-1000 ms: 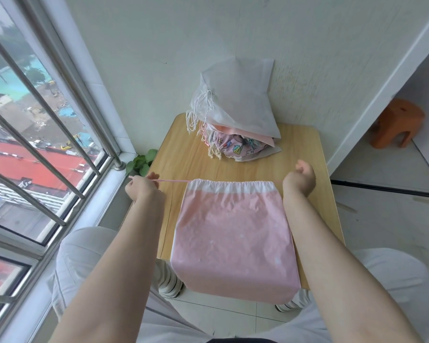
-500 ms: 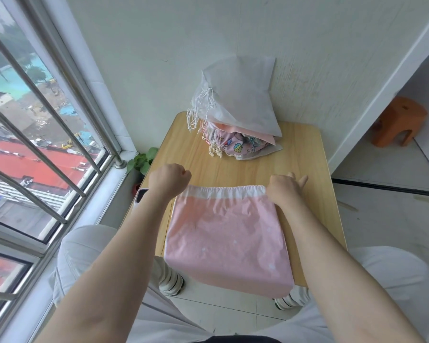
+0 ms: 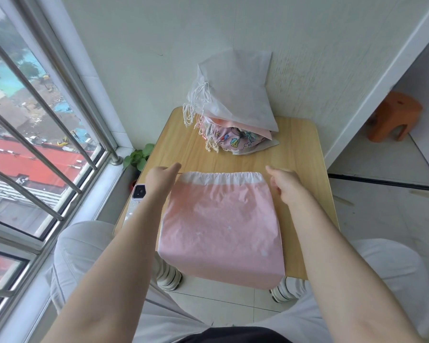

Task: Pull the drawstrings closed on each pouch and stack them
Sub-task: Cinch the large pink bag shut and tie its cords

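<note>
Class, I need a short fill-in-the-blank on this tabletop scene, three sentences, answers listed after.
1. The pouch lying between the two hands is ____ in colour.
2. The top pouch on the stack against the wall is ____.
3. The stool on the floor is ____.

Answers: pink; white; orange

text: none legible | patterned pouch: cartoon prints only, no words or numbers made out | phone: camera side up, no brand mark readable | pink pouch: plain, unlabelled
</note>
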### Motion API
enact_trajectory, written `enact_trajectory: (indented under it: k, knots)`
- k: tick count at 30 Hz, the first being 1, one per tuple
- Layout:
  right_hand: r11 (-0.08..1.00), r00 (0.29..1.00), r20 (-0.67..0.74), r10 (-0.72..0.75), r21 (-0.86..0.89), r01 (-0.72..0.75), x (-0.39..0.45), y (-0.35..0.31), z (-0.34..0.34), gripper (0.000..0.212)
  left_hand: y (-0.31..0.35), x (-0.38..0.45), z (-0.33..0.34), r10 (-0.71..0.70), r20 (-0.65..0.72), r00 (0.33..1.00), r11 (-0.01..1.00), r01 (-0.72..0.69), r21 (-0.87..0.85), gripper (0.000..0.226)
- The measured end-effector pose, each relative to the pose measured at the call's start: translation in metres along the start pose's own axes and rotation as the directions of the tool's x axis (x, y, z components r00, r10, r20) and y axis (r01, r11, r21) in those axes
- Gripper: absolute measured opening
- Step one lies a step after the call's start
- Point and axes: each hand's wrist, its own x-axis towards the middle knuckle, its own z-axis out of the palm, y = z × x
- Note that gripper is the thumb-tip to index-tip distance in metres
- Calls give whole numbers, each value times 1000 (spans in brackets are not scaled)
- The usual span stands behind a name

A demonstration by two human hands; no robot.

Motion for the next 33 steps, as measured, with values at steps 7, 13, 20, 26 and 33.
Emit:
enact_trajectory:
  k: [7, 13, 20, 26, 33]
  knots:
    - [972, 959, -280, -35, 216, 98, 3, -8, -5, 23, -4, 5, -13, -324, 222, 920, 745, 393, -540, 40]
    - [702, 970, 241, -19, 694, -159, -12, -24, 14, 17, 13, 6, -10, -33, 388, 921, 508, 349, -787, 29]
    - [830, 954, 298, 8, 530, -173, -22, -28, 40, 28, 31, -10, -2, 152, 462, 874, 415, 368, -832, 16]
    - [976, 985, 31, -169, 147, 163, -24, -31, 48, 20, 20, -2, 9, -5, 313, 950, 742, 214, -635, 24]
    - [894, 903, -181, -389, -311, 323, -5, -29, 18, 16, 6, 4, -8, -44, 0, 999, 922, 41, -386, 20]
